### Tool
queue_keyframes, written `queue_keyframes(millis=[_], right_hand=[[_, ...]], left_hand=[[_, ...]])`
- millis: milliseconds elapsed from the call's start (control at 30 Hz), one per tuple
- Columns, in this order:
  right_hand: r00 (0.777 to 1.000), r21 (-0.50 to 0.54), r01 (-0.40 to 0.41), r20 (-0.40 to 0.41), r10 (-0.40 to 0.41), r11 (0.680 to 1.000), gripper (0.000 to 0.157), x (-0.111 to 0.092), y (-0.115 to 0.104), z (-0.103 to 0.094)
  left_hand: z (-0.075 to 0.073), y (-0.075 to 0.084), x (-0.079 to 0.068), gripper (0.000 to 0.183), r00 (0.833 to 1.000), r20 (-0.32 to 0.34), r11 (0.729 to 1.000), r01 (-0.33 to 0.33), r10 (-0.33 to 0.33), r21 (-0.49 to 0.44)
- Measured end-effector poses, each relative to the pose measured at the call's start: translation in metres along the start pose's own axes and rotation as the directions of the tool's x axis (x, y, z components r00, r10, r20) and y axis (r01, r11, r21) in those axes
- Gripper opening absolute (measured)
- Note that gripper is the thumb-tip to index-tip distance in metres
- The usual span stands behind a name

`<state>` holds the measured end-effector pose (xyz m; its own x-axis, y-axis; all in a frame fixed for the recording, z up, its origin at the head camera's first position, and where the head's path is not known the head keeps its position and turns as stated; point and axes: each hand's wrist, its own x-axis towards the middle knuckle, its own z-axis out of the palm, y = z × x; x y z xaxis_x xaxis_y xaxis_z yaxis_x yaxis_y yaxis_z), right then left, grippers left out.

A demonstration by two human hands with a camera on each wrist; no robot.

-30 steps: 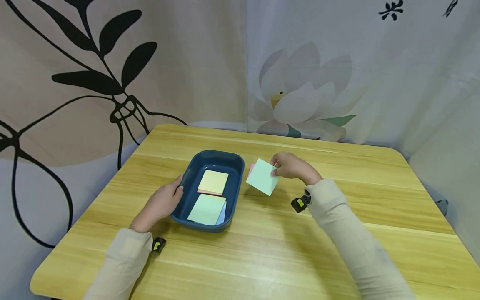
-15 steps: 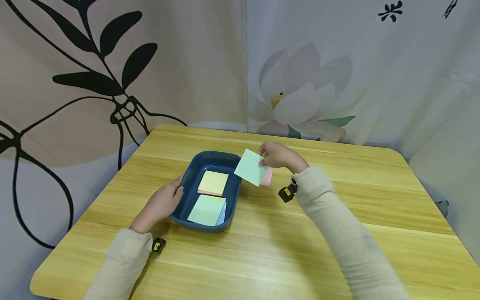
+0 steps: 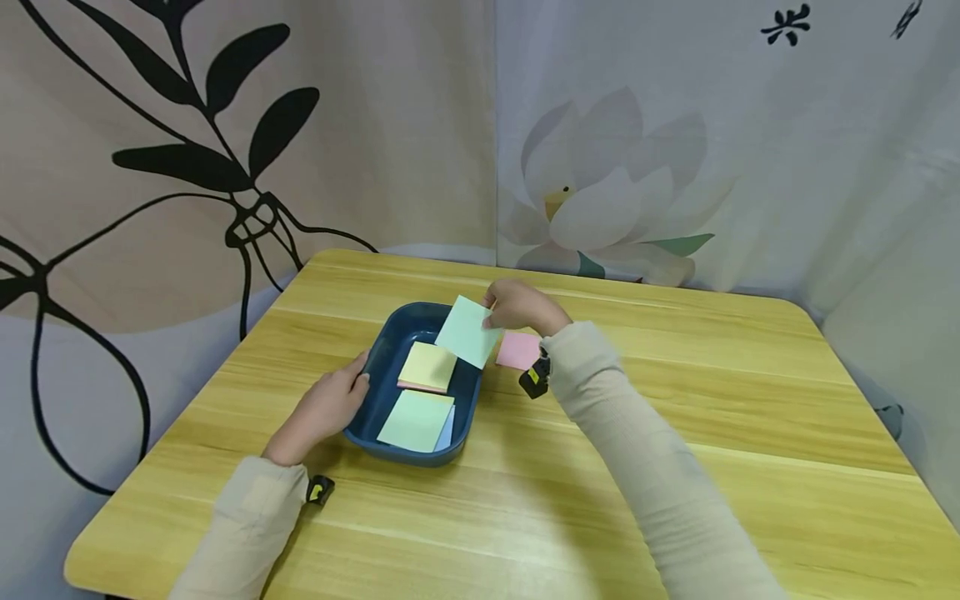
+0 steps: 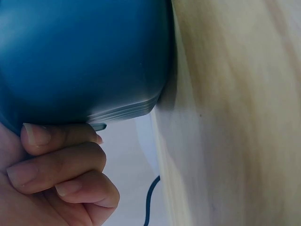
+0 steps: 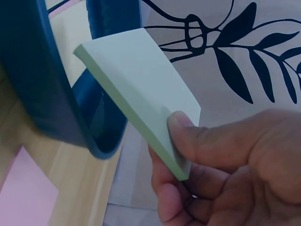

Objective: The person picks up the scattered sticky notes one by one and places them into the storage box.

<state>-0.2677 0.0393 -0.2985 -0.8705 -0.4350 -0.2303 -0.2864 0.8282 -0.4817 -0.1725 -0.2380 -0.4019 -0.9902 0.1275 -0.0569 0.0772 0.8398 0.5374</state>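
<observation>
My right hand (image 3: 519,305) pinches a pale green sticky note pad (image 5: 136,80) between thumb and fingers. In the head view the pad overlaps the far right rim of a dark blue plastic bin (image 3: 472,408). The left hand (image 3: 326,404) grips the bin's left rim, and its curled fingers (image 4: 61,165) show against the outer wall in the left wrist view. Inside the bin lie a yellow pad (image 3: 427,365), with a pink edge beneath it, and nearer the front a light green pad (image 3: 412,419) partly covering a blue one (image 3: 446,432).
A pink sticky note pad (image 3: 517,350) lies on the wooden table (image 3: 675,500) right of the bin, partly behind the right wrist's camera (image 3: 534,379). Patterned curtains (image 3: 420,125) hang behind the table.
The right hand has carried the pale green pad leftward, from beside the bin to over its far right rim. The pink pad on the table is now more exposed. The left hand stays put.
</observation>
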Motion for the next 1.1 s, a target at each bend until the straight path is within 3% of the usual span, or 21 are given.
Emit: queue_keyframes(millis=[533, 767, 1100], right_hand=[[1.000, 0.001, -0.018, 0.021, 0.018, 1.000, 0.032, 0.029, -0.035, 0.030], [0.998, 0.087, -0.048, 0.040, 0.045, 0.995, 0.029, 0.038, -0.046, 0.047], [0.997, -0.010, -0.056, 0.061, 0.056, 0.998, 0.025, 0.046, -0.048, 0.062]], left_hand=[[-0.001, -0.001, -0.002, 0.053, 1.000, -0.005, 1.000, -0.014, 0.014, -0.006], [0.000, -0.002, -0.002, 0.053, 1.000, 0.002, 1.000, -0.028, 0.028, -0.014], [-0.001, -0.003, -0.002, 0.053, 1.000, 0.003, 1.000, -0.014, 0.014, -0.010]])
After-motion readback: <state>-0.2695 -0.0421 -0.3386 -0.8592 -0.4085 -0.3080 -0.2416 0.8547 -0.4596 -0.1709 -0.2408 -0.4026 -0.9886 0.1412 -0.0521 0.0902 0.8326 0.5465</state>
